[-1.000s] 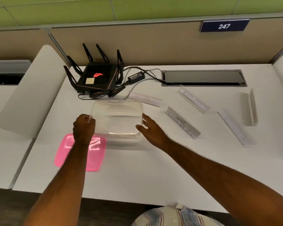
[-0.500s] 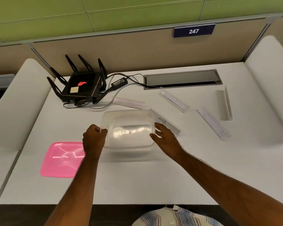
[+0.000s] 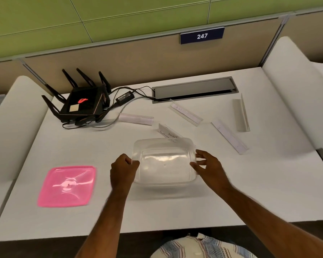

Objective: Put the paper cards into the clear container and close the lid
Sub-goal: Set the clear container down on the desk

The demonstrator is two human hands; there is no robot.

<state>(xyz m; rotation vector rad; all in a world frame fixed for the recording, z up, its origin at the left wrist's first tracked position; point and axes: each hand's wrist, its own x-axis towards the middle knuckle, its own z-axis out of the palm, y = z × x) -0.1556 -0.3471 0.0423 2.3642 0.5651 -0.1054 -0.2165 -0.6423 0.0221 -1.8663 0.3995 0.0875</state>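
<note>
The clear container stands open and empty in the middle of the white desk. My left hand grips its left rim with closed fingers. My right hand rests against its right wall, fingers spread. The pink lid lies flat to the left, apart from the container. Several folded paper cards lie behind and to the right: one with handwriting partly hidden by the container's far rim, one by the cable, one at the centre back, a long one and an upright one.
A black router with antennas and its power brick with cables sit at the back left. A grey cable hatch is set into the desk's rear. White rounded dividers flank both sides.
The container has slid right and towards me, away from the pink lid, with both hands on it. The view has shifted left and down.
</note>
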